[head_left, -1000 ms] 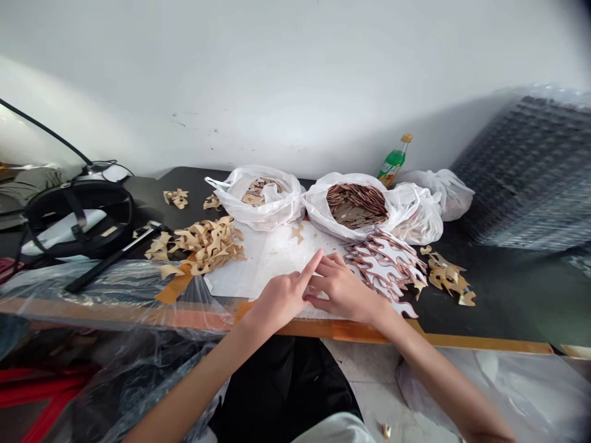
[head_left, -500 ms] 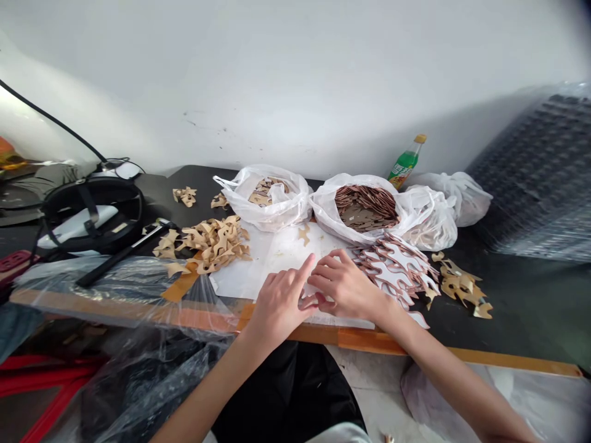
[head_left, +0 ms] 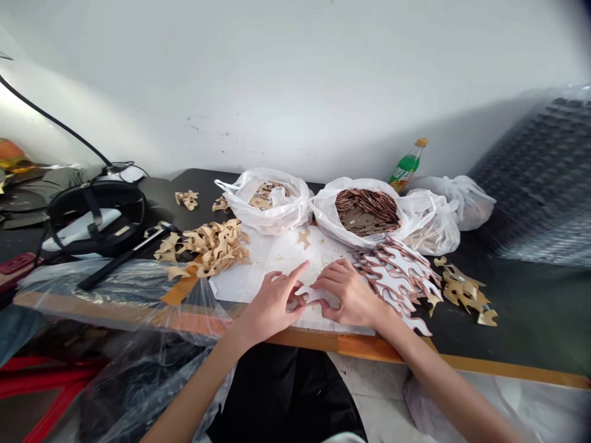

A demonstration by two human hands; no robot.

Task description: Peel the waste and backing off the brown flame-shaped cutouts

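A small white wavy cut-out piece sits between my two hands, over the white paper sheet. My right hand is closed on its right end with thumb and fingers. My left hand is at the piece's other end, index finger stretched out and thumb apart; its other fingers are partly hidden. Right beside my right hand spreads a pile of white-faced cut-outs with brown edges. To the left of the sheet lies a heap of tan curved scraps.
Behind the sheet stand two open plastic bags, one with tan pieces, one with brown pieces. Knotted bags and a green bottle stand right of them. A hammer and a black headset lie left. Black stacked trays rise right.
My hands have moved slightly apart, and the white piece between them shows more plainly. My left hand has shifted a little left and down. The camera view has tilted slightly.
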